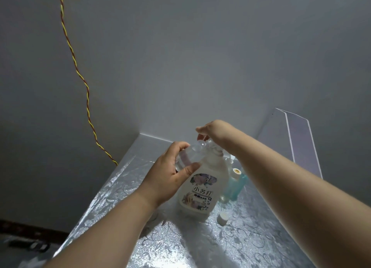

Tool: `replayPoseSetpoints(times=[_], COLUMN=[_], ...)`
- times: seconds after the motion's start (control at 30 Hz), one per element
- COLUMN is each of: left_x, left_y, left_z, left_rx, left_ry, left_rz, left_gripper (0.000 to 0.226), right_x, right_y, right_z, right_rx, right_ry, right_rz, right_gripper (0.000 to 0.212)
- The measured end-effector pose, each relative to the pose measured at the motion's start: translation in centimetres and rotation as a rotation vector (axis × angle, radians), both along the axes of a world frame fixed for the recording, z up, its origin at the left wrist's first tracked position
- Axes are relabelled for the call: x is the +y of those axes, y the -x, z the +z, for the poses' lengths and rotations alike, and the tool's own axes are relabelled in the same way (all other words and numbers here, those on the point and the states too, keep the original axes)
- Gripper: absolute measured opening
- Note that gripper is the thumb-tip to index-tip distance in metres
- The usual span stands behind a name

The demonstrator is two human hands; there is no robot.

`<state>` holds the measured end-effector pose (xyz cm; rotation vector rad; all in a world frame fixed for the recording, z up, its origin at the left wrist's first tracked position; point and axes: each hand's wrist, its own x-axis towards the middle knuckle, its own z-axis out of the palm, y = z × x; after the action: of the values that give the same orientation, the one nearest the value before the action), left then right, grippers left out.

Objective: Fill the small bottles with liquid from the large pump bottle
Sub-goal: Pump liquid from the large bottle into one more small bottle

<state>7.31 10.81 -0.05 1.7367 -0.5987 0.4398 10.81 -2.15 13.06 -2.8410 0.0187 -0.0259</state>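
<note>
Large pump bottle (202, 189) upright on the counter (251, 239), near its middle, white and half see-through, with a flowered label facing the camera. Left hand (170, 177) at the left side of this bottle, grip closed around a small clear bottle (187, 158), thumb across its front, fingers curled behind it; small bottle tilted, its mouth toward the pump spout. Right hand (210, 130) above the pump head (208, 144), wrist bent down, fingers on top of the pump; grip mostly hidden behind the wrist, so not possible to tell if spread or pressed together. Just behind and to the right of the large bottle, touching or almost touching it, a pale blue small bottle (237, 185) with a white stopper on its neck, upright. Beside that one, another clear small bottle (224, 197), low part only visible. In front of these two, a white cap (222, 217) lying loose on the counter, apart from the large bottle. Counter covered with a shiny silver foil with a leaf pattern. On the wall at the left, a twisted red and yellow wire (80, 75) running down to the counter's far left edge.
</note>
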Motion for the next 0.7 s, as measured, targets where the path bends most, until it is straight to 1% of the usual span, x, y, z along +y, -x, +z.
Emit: replayPoseSetpoints(times=[0.1,0.2,0.37,0.5,0.7], left_x=[0.0,0.1,0.2,0.1,0.3], left_y=[-0.3,0.2,0.9,0.7,0.0], left_z=[-0.2,0.3,1.1,0.8,0.0], left_rx=[0.001,0.001,-0.007,-0.019,0.012], left_ry=[0.002,-0.002,0.032,0.027,-0.012], left_rz=[-0.002,0.006,-0.002,-0.009,0.002], left_gripper=[0.049,0.038,0.033,0.036,0.044], right_x=[0.0,-0.1,-0.1,-0.1,0.3], right_y=[0.0,0.3,0.4,0.1,-0.2], right_z=[-0.2,0.3,1.4,0.9,0.1], right_rx=[-0.008,-0.043,-0.080,-0.024,0.053], right_ry=[0.036,-0.002,-0.037,-0.021,0.069], right_rz=[0.001,0.011,0.045,0.025,0.005], right_gripper=[0.042,0.042,0.047,0.045,0.042])
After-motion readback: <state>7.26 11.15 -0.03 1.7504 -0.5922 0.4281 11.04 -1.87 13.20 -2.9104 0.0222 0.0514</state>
